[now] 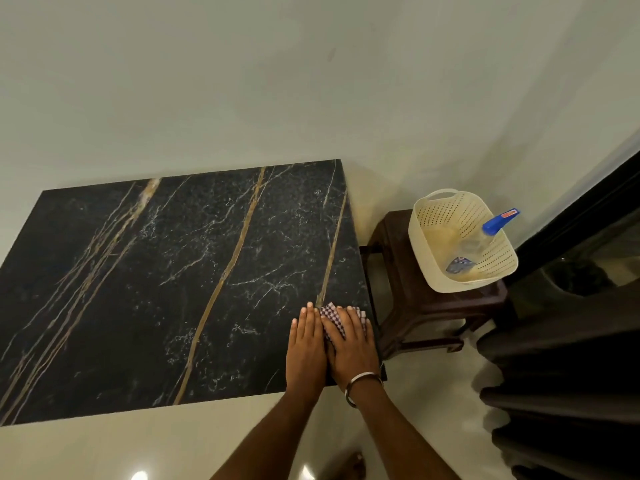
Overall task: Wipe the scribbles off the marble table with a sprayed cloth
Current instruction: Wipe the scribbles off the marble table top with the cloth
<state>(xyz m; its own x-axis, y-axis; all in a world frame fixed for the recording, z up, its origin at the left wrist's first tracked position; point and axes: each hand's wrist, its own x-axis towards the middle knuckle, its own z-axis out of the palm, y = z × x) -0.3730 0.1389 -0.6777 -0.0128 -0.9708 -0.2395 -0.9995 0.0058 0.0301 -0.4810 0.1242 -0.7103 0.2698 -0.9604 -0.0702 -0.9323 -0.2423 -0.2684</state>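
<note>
While we look down on the marble table (145,289), black with gold and white veins, we find both hands laid flat near its right front corner; the left hand (306,344) lies with straight fingers side by side, palm down on the stone, its inner edge touching the checked cloth (334,318); the right hand (353,344) presses flat on top of that cloth, fingers straight and slightly spread, so neither hand curls round anything; the cloth, in a purple and white check, shows between and beyond the fingers, bunched against the table's right edge; a metal bangle (360,384) circles the right wrist; we cannot make out any scribbles on the surface from this view. Just beside the table, to its right, stands a dark brown stool (415,299); on it rests a cream perforated basket (433,268), tilted, and inside it lies a clear spray bottle (485,237) with a blue nozzle reaching over the rim; a dark curtain (568,375) hangs further right; a pale glossy floor (173,445) spreads below.
</note>
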